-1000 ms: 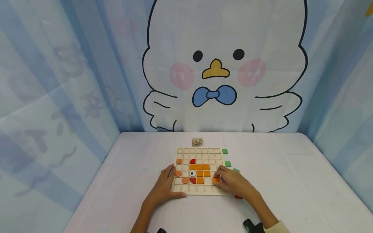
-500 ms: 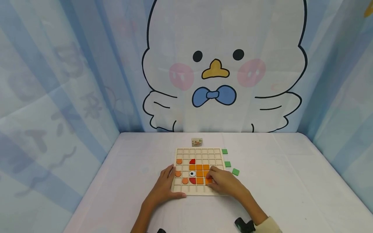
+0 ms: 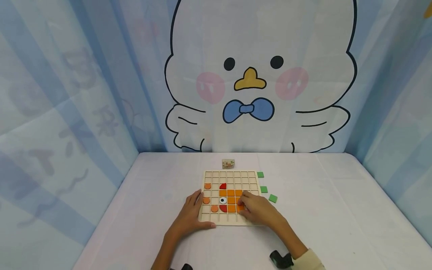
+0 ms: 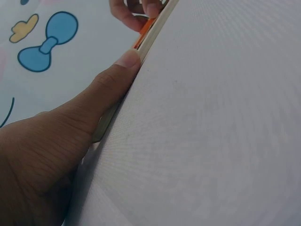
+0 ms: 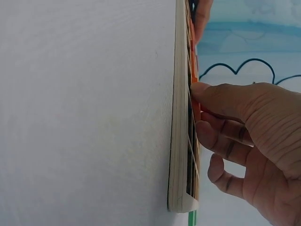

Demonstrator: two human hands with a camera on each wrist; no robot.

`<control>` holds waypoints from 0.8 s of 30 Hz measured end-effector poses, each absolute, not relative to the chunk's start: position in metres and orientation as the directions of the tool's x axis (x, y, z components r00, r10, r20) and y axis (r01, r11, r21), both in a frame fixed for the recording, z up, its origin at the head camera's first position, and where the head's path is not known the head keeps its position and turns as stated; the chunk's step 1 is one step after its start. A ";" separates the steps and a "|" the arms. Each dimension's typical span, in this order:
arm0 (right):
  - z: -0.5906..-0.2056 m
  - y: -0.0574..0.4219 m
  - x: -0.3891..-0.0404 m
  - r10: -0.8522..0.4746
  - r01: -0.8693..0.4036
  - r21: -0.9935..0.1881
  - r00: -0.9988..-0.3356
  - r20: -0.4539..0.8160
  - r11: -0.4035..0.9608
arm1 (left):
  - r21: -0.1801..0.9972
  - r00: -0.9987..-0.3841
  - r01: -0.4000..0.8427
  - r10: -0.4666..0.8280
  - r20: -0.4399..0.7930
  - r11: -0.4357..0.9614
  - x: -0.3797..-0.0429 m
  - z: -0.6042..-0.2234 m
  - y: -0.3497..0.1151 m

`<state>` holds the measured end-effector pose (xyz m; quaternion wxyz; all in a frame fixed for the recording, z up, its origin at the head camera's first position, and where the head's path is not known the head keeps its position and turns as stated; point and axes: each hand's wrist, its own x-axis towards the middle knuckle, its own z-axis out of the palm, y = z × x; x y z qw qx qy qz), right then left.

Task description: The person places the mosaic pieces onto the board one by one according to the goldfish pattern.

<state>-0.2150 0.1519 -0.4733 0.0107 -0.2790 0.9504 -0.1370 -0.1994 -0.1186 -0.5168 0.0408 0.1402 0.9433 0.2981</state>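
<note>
A pale wooden grid board (image 3: 248, 178) lies flat on the table. My left hand (image 3: 190, 213) rests against its left edge, with the thumb (image 4: 110, 84) straight along the near edge. The thumb and fingers of my right hand (image 3: 261, 208) pinch an orange square tile (image 3: 240, 209) at a cell beside other orange squares (image 3: 231, 193); the fingers partly cover it. Left of those squares sit a white tile with a black eye dot (image 3: 223, 200), a red quarter-round tile (image 3: 223, 186) above and another below. Orange discs (image 3: 214, 208) occupy cells at the left.
Green square tiles (image 3: 273, 198) lie on the white table (image 3: 320, 210) along the board's right side. A small patterned card (image 3: 228, 164) lies behind the board. Printed curtains (image 3: 209, 135) stand around the table's back and sides.
My right hand has moved left with the orange square tile, from the board's right side to the cell beside the other orange squares. My left hand has stayed in place.
</note>
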 end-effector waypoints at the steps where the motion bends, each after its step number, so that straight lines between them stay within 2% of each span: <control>1: -0.473 0.152 -0.215 -0.532 -0.526 -0.268 -0.845 0.056 0.807 | 0.575 -0.957 0.240 0.289 0.006 0.782 -0.199 -0.517 -0.119; 24: -0.469 0.153 -0.214 -0.534 -0.523 -0.293 -0.844 0.045 0.801 | 0.579 -0.959 0.232 0.285 0.000 0.781 -0.200 -0.518 -0.119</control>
